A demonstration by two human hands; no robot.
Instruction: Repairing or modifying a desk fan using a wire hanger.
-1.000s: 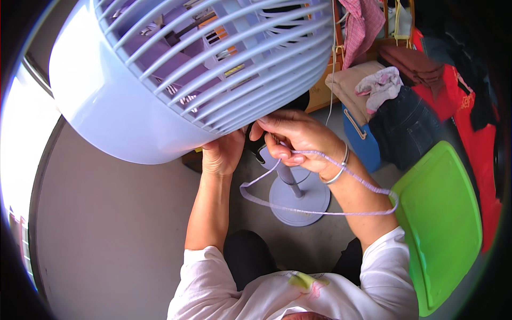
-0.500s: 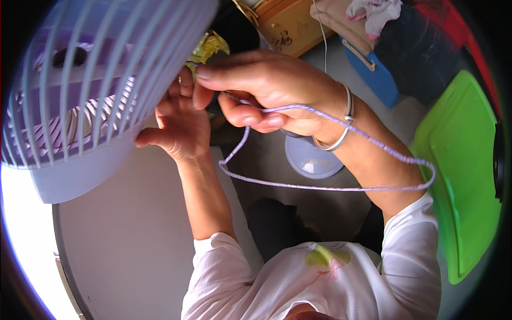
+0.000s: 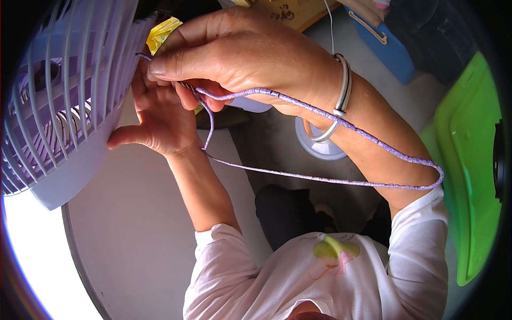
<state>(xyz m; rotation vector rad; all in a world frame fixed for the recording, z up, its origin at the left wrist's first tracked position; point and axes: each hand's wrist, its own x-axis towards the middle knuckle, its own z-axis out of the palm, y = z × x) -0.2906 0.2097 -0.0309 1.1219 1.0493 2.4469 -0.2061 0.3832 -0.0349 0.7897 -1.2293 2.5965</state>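
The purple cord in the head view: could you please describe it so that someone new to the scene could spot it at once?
Start at the big pale lilac fan grille at upper left. Both hands meet at its edge, the left hand against the grille and the right hand above. The purple cord runs from the right hand's fingertips and loops under the right forearm: the only thin, wrapped, lilac strand there, unlike the silver bangle.

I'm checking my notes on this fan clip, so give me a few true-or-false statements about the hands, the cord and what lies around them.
1. The right hand pinches the purple cord at the fan grille. True.
2. The left hand hangs free, away from the fan. False: it rests against the grille's rim.
3. A metal bangle sits on the right wrist. True.
4. The cord lies coiled on the floor. False: it loops in the air around the right forearm.
5. The plastic piece at the right is red. False: it is green.
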